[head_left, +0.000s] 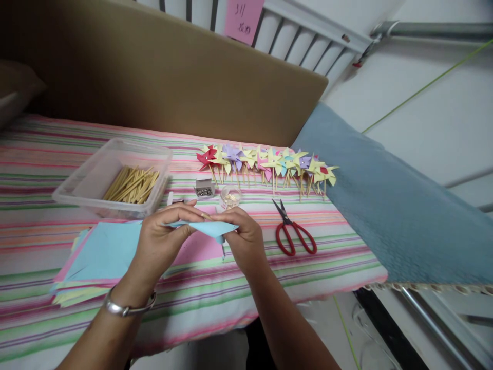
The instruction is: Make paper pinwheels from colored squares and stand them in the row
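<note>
A folded piece of light blue paper [211, 227] is held between both hands above the striped cloth. My left hand [164, 228] pinches its left part, the wrist wearing a silver bangle. My right hand [244, 236] grips the right end, where the paper narrows to a point. Something thin and tan [207, 217] shows at the fingertips; I cannot make out what it is. Beneath the hands lies pink paper [200, 249]. A stack of cut paper sheets [103, 249], blue on top, rests beside my left wrist.
A plastic tub [82, 192] of wooden sticks [133, 185] stands at the left. Behind the hands are a small box of metal pins [204, 190] and a round clear container [231, 197]. Red-handled scissors [290, 231] lie right. Finished paper pinwheels [269, 162] line the back, before a cardboard panel [185, 77].
</note>
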`<state>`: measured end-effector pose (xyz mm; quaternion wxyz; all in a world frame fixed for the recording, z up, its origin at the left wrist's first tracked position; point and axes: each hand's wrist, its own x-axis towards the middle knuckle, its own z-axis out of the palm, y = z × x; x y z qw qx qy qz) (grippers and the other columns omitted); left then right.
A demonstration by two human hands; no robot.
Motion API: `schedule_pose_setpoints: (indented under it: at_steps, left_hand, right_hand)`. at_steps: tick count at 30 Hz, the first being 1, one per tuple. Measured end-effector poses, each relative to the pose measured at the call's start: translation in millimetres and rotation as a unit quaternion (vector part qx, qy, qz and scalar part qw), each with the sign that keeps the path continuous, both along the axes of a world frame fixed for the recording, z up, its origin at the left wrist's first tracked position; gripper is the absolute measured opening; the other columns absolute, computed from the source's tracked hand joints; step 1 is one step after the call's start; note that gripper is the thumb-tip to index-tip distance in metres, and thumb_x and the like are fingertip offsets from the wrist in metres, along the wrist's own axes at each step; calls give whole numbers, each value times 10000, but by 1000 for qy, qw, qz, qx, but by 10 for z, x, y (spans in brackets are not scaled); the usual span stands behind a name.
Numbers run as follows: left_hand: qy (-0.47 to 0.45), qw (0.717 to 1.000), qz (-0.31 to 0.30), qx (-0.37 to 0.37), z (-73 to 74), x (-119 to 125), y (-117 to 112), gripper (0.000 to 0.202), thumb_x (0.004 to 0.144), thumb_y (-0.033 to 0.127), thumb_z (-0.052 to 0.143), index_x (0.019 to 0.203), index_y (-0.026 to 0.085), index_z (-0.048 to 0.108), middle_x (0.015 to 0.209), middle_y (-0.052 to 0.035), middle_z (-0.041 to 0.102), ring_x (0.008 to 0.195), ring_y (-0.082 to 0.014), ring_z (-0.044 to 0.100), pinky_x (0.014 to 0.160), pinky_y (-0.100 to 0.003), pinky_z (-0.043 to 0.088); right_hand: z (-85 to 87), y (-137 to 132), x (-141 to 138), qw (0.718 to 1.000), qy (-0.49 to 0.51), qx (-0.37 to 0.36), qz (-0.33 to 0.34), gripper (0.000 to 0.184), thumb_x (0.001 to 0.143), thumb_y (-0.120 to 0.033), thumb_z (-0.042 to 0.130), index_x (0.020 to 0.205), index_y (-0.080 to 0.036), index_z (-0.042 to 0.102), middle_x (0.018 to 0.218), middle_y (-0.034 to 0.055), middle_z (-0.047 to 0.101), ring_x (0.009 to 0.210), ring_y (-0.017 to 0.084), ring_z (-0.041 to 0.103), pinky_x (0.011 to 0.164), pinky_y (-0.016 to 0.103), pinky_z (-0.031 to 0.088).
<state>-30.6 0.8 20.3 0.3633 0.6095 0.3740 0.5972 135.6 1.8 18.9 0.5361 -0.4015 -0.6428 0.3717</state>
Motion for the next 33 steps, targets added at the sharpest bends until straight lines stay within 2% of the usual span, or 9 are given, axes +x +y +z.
schedule_pose_setpoints:
  at_steps: [10,23,29,33]
  left_hand:
    - [-3,1000,-10,1,-1,-8,1,78,762,172,695,732,243,706,811,5,730,805,-167,672,1069,-458,386]
    - [-4,1000,7,-8,7,-5,-2,74,759,166,695,717,227,696,779,18,722,774,-146,662,1080,-428,366]
    - [-33,999,23,-28,-16,12,8,61,733,170,717,729,224,691,862,-3,722,889,-176,658,1011,-395,430]
    - [-52,998,18,-25,-22,33,12,82,734,149,712,719,228,691,809,12,721,839,-157,660,1059,-403,388]
  right_hand:
    - [30,-3,-10,1000,-6,5,2,229,785,-126,585,843,-269,755,725,9,599,658,135,565,595,262,462]
    - [47,-17,-58,1000,-2,8,-5,160,790,-134,584,766,-213,721,679,-8,555,637,119,538,595,248,429]
    - [40,-17,-68,1000,-11,2,-19,141,802,-161,584,789,-210,716,723,6,587,666,125,559,604,247,436]
    - [30,-18,-73,1000,-7,0,-17,135,800,-167,588,792,-210,715,729,5,592,675,125,567,627,250,452]
